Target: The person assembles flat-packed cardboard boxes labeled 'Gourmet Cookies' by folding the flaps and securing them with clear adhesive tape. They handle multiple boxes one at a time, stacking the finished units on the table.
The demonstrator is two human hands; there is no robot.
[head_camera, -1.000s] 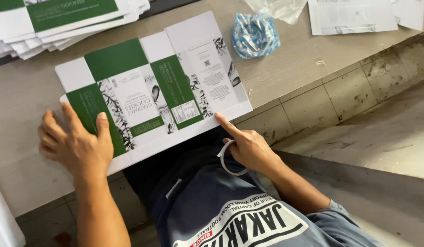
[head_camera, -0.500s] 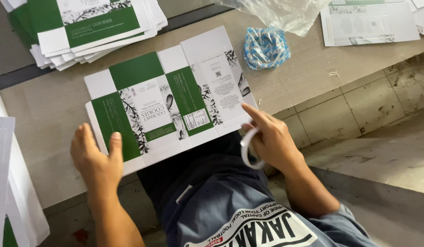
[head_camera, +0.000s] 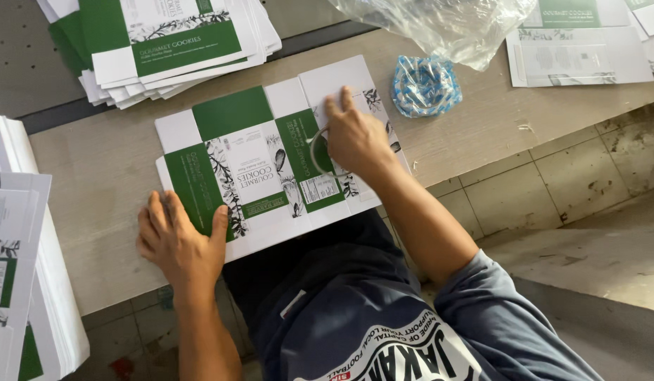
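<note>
Illumination is even, soft daylight; shadows are faint. Glare appears on the plastic bag (head_camera: 439,25). Focus is sharp throughout.

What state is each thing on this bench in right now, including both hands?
Flat carton blank: unfolded, lying flat at the bench edge.
Left hand: open, palm pressing the blank's near corner.
Right hand: on the blank's far panel, a tape ring under it.
Stack of blanks: flat, fanned.
Blue-white roll: wrapped, lying apart.
Clear plastic bag: crumpled.

Left hand (head_camera: 180,243) flat on unfolded carton (head_camera: 263,166); right hand (head_camera: 355,137) presses carton, tape ring (head_camera: 318,152) under thumb.
</note>
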